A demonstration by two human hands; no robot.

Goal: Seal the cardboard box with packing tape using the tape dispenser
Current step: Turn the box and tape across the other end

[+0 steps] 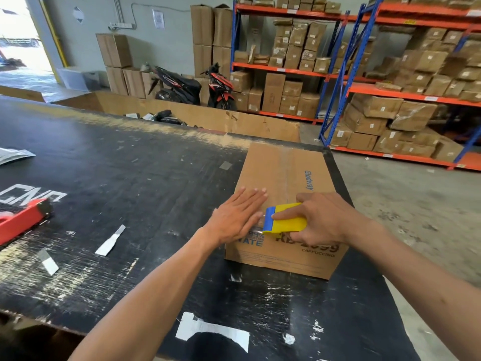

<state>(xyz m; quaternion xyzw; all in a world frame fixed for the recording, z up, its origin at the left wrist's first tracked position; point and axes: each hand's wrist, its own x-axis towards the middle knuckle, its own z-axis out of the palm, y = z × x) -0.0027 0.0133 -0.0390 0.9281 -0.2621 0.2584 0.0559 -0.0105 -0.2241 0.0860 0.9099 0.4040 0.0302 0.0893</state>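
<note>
A closed cardboard box point(283, 175) with blue print lies on the black table point(130, 178), near its right edge. Clear tape runs along the box's top seam from the far end toward me. My right hand point(322, 217) grips a yellow and blue tape dispenser point(285, 217) at the box's near top edge, over the seam. My left hand point(236, 214) lies flat, fingers together, on the box top just left of the dispenser, pressing on the lid and the clear tape at the near edge.
A red tool point(20, 220) lies at the table's left edge. Paper and tape scraps point(110, 241) dot the tabletop. A large open carton point(208, 115) stands behind the table. Shelving racks point(390, 87) with boxes and two parked scooters point(195, 87) fill the background.
</note>
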